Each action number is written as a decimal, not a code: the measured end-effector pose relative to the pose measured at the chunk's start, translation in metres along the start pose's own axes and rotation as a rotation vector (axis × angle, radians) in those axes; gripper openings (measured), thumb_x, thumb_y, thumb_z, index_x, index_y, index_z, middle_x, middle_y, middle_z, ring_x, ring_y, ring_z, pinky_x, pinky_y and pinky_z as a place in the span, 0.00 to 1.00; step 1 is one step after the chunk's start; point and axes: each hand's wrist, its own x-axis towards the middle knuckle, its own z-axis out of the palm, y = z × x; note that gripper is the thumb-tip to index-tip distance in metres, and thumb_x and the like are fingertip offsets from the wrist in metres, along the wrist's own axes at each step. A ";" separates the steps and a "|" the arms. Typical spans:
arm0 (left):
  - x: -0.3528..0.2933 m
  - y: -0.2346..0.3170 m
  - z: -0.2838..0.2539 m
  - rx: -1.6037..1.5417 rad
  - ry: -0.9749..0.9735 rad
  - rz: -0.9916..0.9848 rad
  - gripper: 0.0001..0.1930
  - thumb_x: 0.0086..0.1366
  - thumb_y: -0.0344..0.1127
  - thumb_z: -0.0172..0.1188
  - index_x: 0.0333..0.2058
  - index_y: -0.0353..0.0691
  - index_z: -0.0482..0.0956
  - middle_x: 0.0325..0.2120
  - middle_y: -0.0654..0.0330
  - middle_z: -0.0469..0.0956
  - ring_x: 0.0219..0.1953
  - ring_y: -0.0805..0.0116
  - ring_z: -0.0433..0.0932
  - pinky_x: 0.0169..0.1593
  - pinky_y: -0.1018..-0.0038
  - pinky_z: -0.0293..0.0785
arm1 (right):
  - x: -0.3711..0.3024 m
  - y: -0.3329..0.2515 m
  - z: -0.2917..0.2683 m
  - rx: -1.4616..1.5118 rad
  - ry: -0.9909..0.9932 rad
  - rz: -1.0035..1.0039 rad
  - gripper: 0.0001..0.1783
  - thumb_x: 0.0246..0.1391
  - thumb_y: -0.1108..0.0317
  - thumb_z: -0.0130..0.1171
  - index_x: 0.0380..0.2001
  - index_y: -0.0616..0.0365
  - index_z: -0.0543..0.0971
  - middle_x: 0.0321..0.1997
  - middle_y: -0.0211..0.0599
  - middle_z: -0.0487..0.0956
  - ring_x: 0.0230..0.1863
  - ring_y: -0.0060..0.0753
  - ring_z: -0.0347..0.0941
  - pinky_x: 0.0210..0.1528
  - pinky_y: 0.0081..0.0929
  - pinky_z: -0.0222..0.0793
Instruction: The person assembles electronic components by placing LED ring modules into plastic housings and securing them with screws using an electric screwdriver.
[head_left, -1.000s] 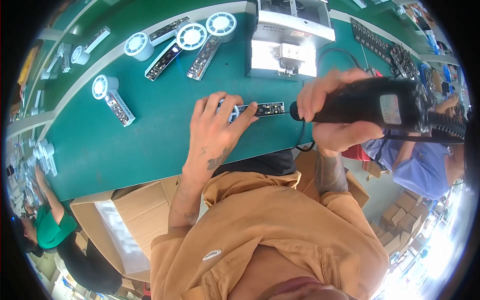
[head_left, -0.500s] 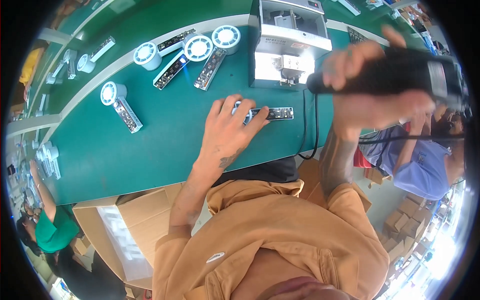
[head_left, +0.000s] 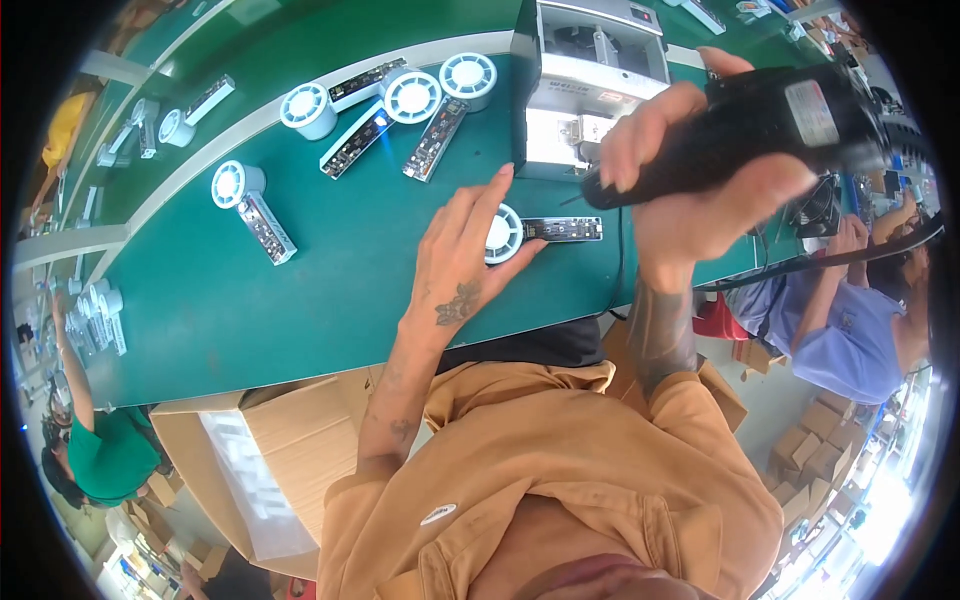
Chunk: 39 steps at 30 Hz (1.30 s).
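Observation:
My left hand [head_left: 458, 245] grips the round slotted white head [head_left: 503, 234] of a small device lying on the green table, the thumb on its near side and the fingers on its far side. The device's handle [head_left: 565, 229] points right, its circuit board uncovered and facing up. My right hand [head_left: 680, 185] is closed round a black electric screwdriver [head_left: 700, 140], held above the table. Its thin bit [head_left: 571, 202] slants down to the left, over the far side of the handle and apparently apart from it.
Several similar white devices [head_left: 412, 97] lie farther back, and another [head_left: 238, 185] at the left. A silver and black machine [head_left: 575, 120] stands behind the handle. A black cable [head_left: 830, 262] runs off right. An open cardboard box [head_left: 300, 440] sits below the table edge. Other people are at both sides.
The screwdriver has swung down and left, its bit now near the device's handle. My left fingers have shifted, uncovering more of the round head.

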 end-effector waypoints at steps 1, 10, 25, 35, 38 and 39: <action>-0.001 -0.001 0.000 -0.003 -0.002 0.003 0.42 0.51 0.35 0.78 0.65 0.39 0.69 0.44 0.52 0.78 0.44 0.55 0.80 0.46 0.64 0.78 | -0.005 -0.002 0.004 0.034 -0.011 0.032 0.57 0.54 0.16 0.39 0.60 0.63 0.64 0.19 0.38 0.70 0.13 0.32 0.65 0.17 0.29 0.63; -0.006 0.003 0.000 -0.019 0.046 -0.029 0.41 0.52 0.38 0.78 0.64 0.40 0.70 0.42 0.54 0.75 0.40 0.55 0.78 0.44 0.63 0.77 | -0.014 0.010 0.020 0.048 -0.187 0.079 0.55 0.53 0.18 0.46 0.59 0.64 0.64 0.19 0.37 0.70 0.14 0.28 0.67 0.18 0.25 0.64; -0.008 0.002 0.000 -0.031 0.028 -0.018 0.41 0.51 0.36 0.78 0.64 0.38 0.70 0.41 0.54 0.75 0.40 0.55 0.77 0.43 0.63 0.76 | -0.018 0.007 0.018 0.293 -0.103 0.166 0.57 0.52 0.15 0.41 0.60 0.62 0.63 0.20 0.37 0.70 0.15 0.31 0.66 0.19 0.27 0.64; -0.009 0.003 -0.001 -0.022 0.012 -0.032 0.42 0.51 0.36 0.78 0.64 0.38 0.70 0.42 0.53 0.75 0.41 0.54 0.77 0.44 0.63 0.76 | -0.021 0.011 0.017 0.228 -0.138 0.180 0.57 0.51 0.14 0.41 0.60 0.60 0.63 0.21 0.37 0.70 0.15 0.31 0.66 0.20 0.28 0.65; -0.010 0.002 0.000 -0.025 0.014 -0.030 0.42 0.51 0.36 0.78 0.64 0.38 0.69 0.42 0.53 0.74 0.41 0.54 0.77 0.44 0.63 0.77 | -0.019 0.010 0.014 0.244 -0.122 0.188 0.57 0.52 0.14 0.39 0.60 0.60 0.63 0.21 0.37 0.71 0.15 0.30 0.66 0.20 0.28 0.65; -0.010 0.002 0.000 -0.029 0.025 -0.013 0.42 0.51 0.36 0.78 0.64 0.38 0.69 0.42 0.53 0.74 0.41 0.54 0.77 0.44 0.63 0.77 | -0.021 0.013 0.013 0.243 -0.123 0.188 0.57 0.52 0.14 0.39 0.60 0.60 0.63 0.21 0.37 0.71 0.15 0.30 0.66 0.20 0.28 0.65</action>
